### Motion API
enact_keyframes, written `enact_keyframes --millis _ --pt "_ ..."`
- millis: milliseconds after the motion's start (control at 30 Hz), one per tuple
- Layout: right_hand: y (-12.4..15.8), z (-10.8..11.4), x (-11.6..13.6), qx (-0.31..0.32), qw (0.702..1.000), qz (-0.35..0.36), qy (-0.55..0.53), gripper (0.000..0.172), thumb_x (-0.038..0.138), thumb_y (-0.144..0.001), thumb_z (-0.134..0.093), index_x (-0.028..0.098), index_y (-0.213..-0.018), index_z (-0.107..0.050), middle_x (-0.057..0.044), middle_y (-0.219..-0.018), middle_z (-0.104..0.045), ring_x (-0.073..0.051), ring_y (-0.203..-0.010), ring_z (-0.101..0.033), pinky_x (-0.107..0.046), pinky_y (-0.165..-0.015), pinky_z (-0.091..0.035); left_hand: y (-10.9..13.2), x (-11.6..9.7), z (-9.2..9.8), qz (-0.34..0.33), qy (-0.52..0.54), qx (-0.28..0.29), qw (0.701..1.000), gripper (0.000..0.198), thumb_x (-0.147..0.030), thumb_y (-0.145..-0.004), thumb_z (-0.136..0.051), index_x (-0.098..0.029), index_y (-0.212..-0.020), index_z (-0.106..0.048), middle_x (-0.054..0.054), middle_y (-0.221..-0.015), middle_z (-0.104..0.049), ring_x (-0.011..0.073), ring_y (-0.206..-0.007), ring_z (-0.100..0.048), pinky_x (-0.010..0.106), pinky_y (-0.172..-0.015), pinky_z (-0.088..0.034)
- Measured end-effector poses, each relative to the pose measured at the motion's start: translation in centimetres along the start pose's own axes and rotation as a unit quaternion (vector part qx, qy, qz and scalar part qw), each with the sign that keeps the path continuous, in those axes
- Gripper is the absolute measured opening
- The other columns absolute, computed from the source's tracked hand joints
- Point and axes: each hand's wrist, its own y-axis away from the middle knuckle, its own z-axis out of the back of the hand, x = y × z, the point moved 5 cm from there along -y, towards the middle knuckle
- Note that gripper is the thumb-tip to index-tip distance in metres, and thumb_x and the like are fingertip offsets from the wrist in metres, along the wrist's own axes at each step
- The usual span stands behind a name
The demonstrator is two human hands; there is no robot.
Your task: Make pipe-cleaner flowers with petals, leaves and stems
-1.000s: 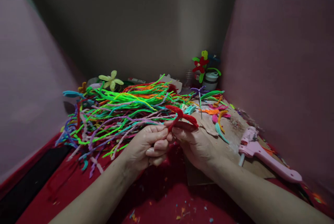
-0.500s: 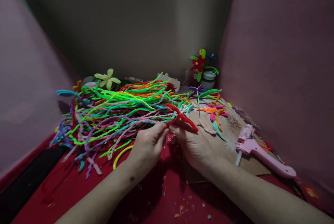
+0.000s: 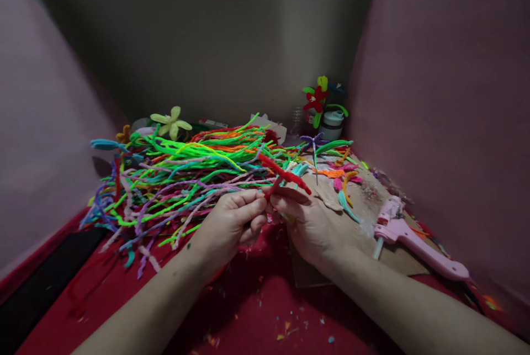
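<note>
A red pipe cleaner (image 3: 285, 173), bent into loops, is pinched between both hands above the red tabletop. My left hand (image 3: 238, 217) is closed, thumb and forefinger gripping its lower left end. My right hand (image 3: 304, 228) is closed around its base from the other side, the fingertips partly hidden. Behind the hands lies a big heap of multicoloured pipe cleaners (image 3: 194, 156). A purple pipe-cleaner flower (image 3: 313, 139) on a thin stem stands just beyond the right hand.
A pink glue gun (image 3: 414, 239) rests on cardboard (image 3: 393, 266) at right, near short coloured pieces. Finished flowers (image 3: 317, 98) and a lidded jar (image 3: 332, 123) stand at the back. A black strip (image 3: 49, 283) lies at left. Pink panels flank the table.
The red pipe cleaner has turned slightly in my fingers, its free part shifting up and left. My left hand has rotated a little, showing more of its curled fingers.
</note>
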Motion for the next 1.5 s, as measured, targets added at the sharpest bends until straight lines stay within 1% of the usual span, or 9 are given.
enact_keyframes --millis 333,500,567,733,833,933,1100,1200,1500 --pt "0.3 -0.6 0.8 0.011 1.0 0.008 0.004 0.012 0.015 -0.066 -0.066 0.02 -0.075 -0.071 0.001 -0.068 -0.064 -0.013 -0.065 -0.05 -0.028 -0.068 -0.037 -0.1 0.8 0.5 0.068 0.086 0.099 0.989 0.017 -0.028 -0.085 -0.05 -0.015 -0.075 -0.055 -0.009 -0.045 -0.034 0.0004 -0.033 -0.011 0.015 -0.034 -0.013" --pt "0.4 -0.4 0.7 -0.013 0.999 0.01 -0.031 0.008 0.015 -0.064 -0.068 0.019 -0.071 -0.07 0.002 -0.065 -0.062 -0.012 -0.063 -0.049 -0.026 -0.065 -0.038 0.2 -0.3 0.3 -0.015 -0.138 0.032 0.99 0.023 -0.033 -0.085 -0.047 -0.016 -0.07 -0.051 -0.007 -0.048 -0.036 0.003 -0.036 -0.023 0.016 -0.036 -0.019" --pt "0.4 -0.3 0.6 -0.027 0.998 0.003 -0.048 0.009 0.015 -0.063 -0.069 0.02 -0.069 -0.07 0.003 -0.064 -0.062 -0.011 -0.06 -0.048 -0.025 -0.061 -0.038 0.4 -1.1 0.2 -0.115 -0.316 -0.038 0.941 0.021 -0.029 -0.086 -0.047 -0.015 -0.07 -0.052 -0.004 -0.053 -0.043 0.0055 -0.042 -0.036 0.018 -0.041 -0.028" --pt "0.4 0.0 0.2 -0.051 0.997 -0.004 -0.056 0.011 0.013 -0.063 -0.068 0.021 -0.07 -0.069 0.002 -0.068 -0.063 -0.012 -0.063 -0.053 -0.025 -0.064 -0.04 1.3 -1.1 -0.6 -0.355 -0.61 -0.149 0.693 0.014 -0.02 -0.086 -0.044 -0.014 -0.088 -0.057 0.006 -0.075 -0.063 0.0149 -0.065 -0.059 0.025 -0.061 -0.043" --pt "0.5 0.0 0.0 -0.049 0.998 -0.009 -0.037 0.008 0.018 -0.066 -0.069 0.021 -0.073 -0.07 0.002 -0.065 -0.062 -0.012 -0.06 -0.051 -0.026 -0.062 -0.04 1.4 -0.5 -0.7 -0.398 -0.656 -0.139 0.627 0.018 -0.013 -0.086 -0.041 -0.013 -0.091 -0.058 0.007 -0.077 -0.064 0.0157 -0.067 -0.06 0.025 -0.061 -0.043" --pt "0.4 -0.3 0.2 -0.019 1.0 0.007 -0.013 0.011 0.022 -0.069 -0.068 0.022 -0.08 -0.071 0.001 -0.069 -0.064 -0.013 -0.065 -0.053 -0.028 -0.067 -0.042 1.5 -0.9 -0.5 -0.398 -0.608 -0.141 0.673 0.019 -0.011 -0.085 -0.04 -0.014 -0.089 -0.058 0.003 -0.07 -0.061 0.0123 -0.061 -0.056 0.022 -0.058 -0.041" --pt "0.2 -0.7 0.5 0.011 1.0 0.012 -0.011 0.012 0.021 -0.07 -0.068 0.022 -0.082 -0.07 0.001 -0.074 -0.065 -0.015 -0.074 -0.055 -0.03 -0.076 -0.042 0.8 -1.5 0.2 -0.218 -0.379 -0.145 0.888 0.017 -0.025 -0.085 -0.048 -0.016 -0.074 -0.057 -0.004 -0.056 -0.047 0.0068 -0.048 -0.039 0.019 -0.047 -0.033" --pt "0.1 -0.6 0.6 0.009 1.0 0.012 -0.022 0.009 0.019 -0.07 -0.068 0.021 -0.079 -0.07 0.001 -0.073 -0.065 -0.014 -0.07 -0.053 -0.029 -0.072 -0.042 0.5 -0.8 0.0 -0.097 -0.19 -0.103 0.971 0.021 -0.031 -0.083 -0.051 -0.017 -0.069 -0.051 -0.007 -0.05 -0.039 0.0046 -0.04 -0.029 0.018 -0.038 -0.023" --pt "0.1 -0.7 0.4 0.033 0.999 -0.004 0.002 0.006 0.021 -0.072 -0.066 0.019 -0.077 -0.069 0.003 -0.062 -0.056 -0.01 -0.06 -0.043 -0.025 -0.062 -0.036 0.1 0.5 -0.1 0.04 0.077 0.064 0.994 0.018 -0.031 -0.084 -0.05 -0.017 -0.073 -0.051 -0.01 -0.046 -0.034 0.001 -0.032 -0.01 0.014 -0.031 -0.013"
